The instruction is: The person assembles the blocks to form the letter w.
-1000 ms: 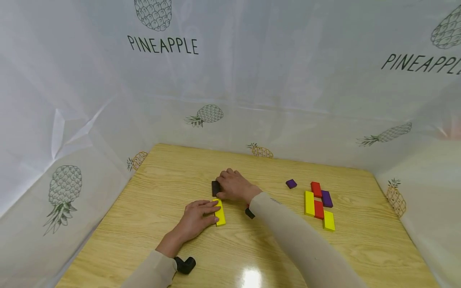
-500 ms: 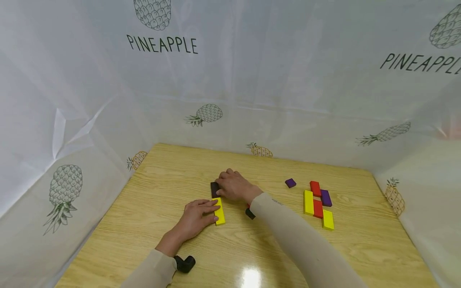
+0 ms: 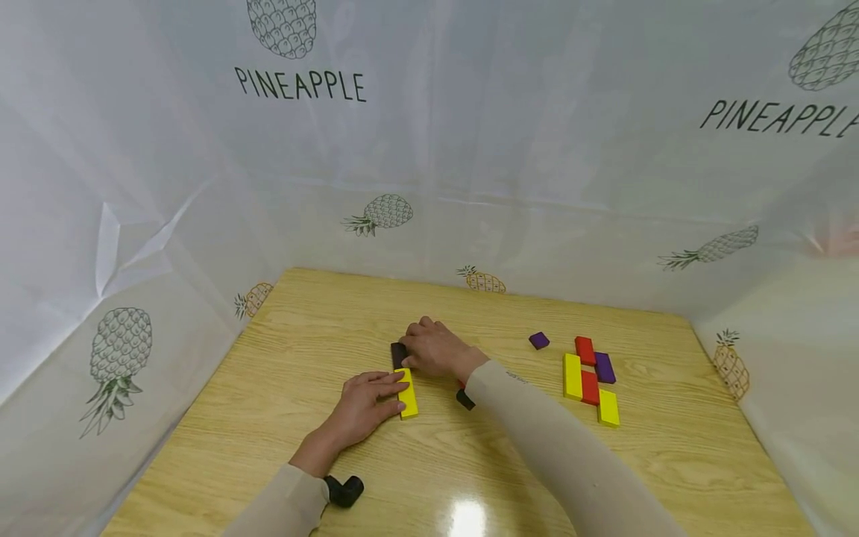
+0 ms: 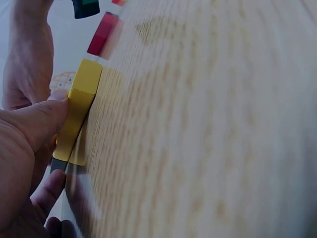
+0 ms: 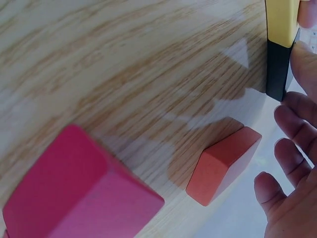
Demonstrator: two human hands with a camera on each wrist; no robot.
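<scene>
A long yellow block (image 3: 407, 395) lies on the table, a black block (image 3: 398, 356) end to end with its far end. The left hand (image 3: 362, 406) rests on the yellow block with extended fingers; its thumb touches near the close end. Beyond it, the right hand (image 3: 436, 349) pinches the black block between thumb and fingertip, partly covering it in the head view. From the right wrist, the yellow block (image 5: 282, 22) meets the black block (image 5: 278, 69). An orange-red block (image 5: 225, 166) stands apart from the right hand (image 5: 297, 163); a pink-red block (image 5: 79, 193) lies nearer the camera.
Right of the hands lie a yellow block (image 3: 573, 377), two red blocks (image 3: 589, 387), a purple block (image 3: 605, 368) and a shorter yellow block (image 3: 608, 408). A small purple block (image 3: 539, 341) lies apart. A dark block (image 3: 464, 399) shows beneath the right forearm. Pineapple-print sheets (image 3: 470, 149) surround the table (image 3: 268, 432).
The black block has slid slightly toward the yellow block, closing the small gap, with the right hand moving along. The left hand stays in place; the head view has shifted slightly.
</scene>
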